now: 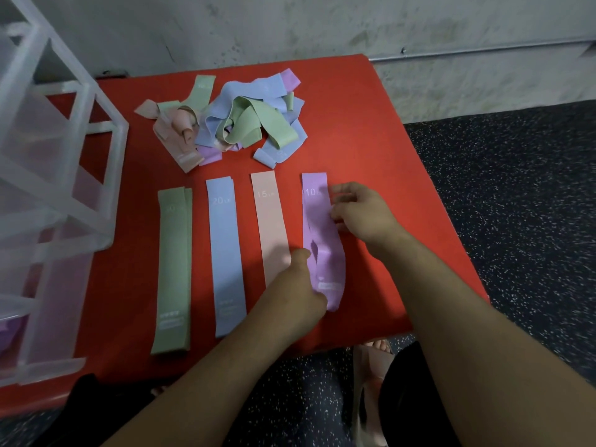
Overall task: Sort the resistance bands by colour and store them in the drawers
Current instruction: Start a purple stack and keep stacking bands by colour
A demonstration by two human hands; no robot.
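On the red table (371, 130), 4 bands lie flat near its front edge; both hands press the purple band (321, 221), left hand (295, 295) thumb down, right hand (361, 214) fingers spread.

Dim, flat light; soft focus, faint shadows, edges bowed by wide-angle

A: Setting, as observed? Entry needed.

B: Likely a gym or home workout corner; cannot tell which. Evidence: dark rubber floor (516, 221) with white speckles, typical of exercise flooring; resistance bands (248, 124) heaped on a low red table (371, 124).

A: Walls?

B: Grey wall (322, 24), stained and scuffed, a thin pipe (483, 51) running along it. Clear plastic drawer unit (48, 188) stands at the left.
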